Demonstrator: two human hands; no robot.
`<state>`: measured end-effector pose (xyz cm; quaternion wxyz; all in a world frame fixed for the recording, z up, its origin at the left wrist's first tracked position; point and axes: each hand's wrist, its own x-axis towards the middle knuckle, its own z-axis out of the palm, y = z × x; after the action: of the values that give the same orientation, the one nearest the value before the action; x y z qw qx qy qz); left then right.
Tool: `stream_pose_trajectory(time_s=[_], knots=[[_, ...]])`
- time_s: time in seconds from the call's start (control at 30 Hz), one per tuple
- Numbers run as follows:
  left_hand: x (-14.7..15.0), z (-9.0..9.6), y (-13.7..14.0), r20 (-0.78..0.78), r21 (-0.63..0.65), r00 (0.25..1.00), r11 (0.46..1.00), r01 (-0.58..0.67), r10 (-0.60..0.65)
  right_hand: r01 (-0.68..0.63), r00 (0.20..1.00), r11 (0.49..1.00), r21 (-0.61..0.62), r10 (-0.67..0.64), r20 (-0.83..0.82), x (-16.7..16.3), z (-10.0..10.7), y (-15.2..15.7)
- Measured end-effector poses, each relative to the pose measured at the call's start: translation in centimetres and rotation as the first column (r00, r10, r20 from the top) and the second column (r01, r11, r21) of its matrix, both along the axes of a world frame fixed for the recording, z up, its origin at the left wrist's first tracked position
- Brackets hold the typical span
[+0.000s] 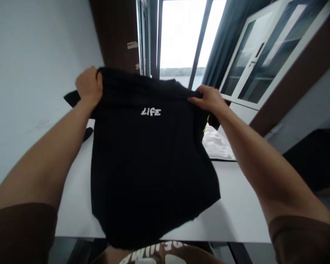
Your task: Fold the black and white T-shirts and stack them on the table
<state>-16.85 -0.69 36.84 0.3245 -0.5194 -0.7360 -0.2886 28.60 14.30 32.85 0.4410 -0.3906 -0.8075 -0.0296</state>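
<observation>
Head view: left hand [90, 86] and right hand [209, 98] each grip an upper corner of a black shirt [151, 157], held spread over the white desk [247, 205]. Step in hand appears to be spreading; the next move likely calls for even tension. The shirt looks soft, matte, roughly rectangular.

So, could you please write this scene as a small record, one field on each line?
Left hand: grips the black garment near its upper left corner
Right hand: grips it near its upper right corner
Garment state: spread, hanging from both hands, small white print near top
Surface: white table below
Also on table: white cloth, far right
Background: bright window; glass-doored cabinet, right
</observation>
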Motion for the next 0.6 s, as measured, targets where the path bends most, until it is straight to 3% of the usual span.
stream_pose_trajectory(time_s=[0.1,0.17,0.2,0.27,0.33,0.4,0.53,0.6], knots=[[-0.4,-11.1,0.6,0.086,-0.303,0.991,0.950,-0.072,0.102,0.036,0.970,0.978,-0.206,0.015,0.243,-2.9,-9.5,1.7],[-0.1,-17.7,0.7,0.127,-0.418,0.980,0.904,-0.088,0.155,0.074,0.935,0.954,-0.291,0.036,0.354,-4.1,-15.7,2.0],[0.4,-20.6,0.6,0.160,-0.510,0.964,0.854,-0.103,0.212,0.119,0.914,0.948,-0.297,0.012,0.405,-4.5,-18.5,1.8],[1.8,-25.3,0.4,0.190,-0.579,0.960,0.813,-0.060,0.206,0.205,0.870,0.932,-0.299,-0.033,0.492,-5.0,-23.2,1.0],[3.3,-28.9,0.4,0.213,-0.618,0.967,0.786,0.023,0.139,0.261,0.848,0.908,-0.327,-0.054,0.527,-5.4,-26.6,-0.2],[4.6,-31.4,0.6,0.231,-0.636,0.971,0.765,0.098,0.067,0.285,0.842,0.903,-0.323,-0.074,0.535,-5.9,-28.6,-1.1],[6.0,-34.6,1.6,0.280,-0.607,0.953,0.748,0.269,-0.115,0.222,0.852,0.948,-0.226,-0.076,0.517,-6.6,-29.8,-1.8],[6.4,-35.7,2.1,0.338,-0.595,0.920,0.713,0.371,-0.197,0.175,0.849,0.959,-0.225,-0.031,0.527,-7.0,-29.9,-1.7]])
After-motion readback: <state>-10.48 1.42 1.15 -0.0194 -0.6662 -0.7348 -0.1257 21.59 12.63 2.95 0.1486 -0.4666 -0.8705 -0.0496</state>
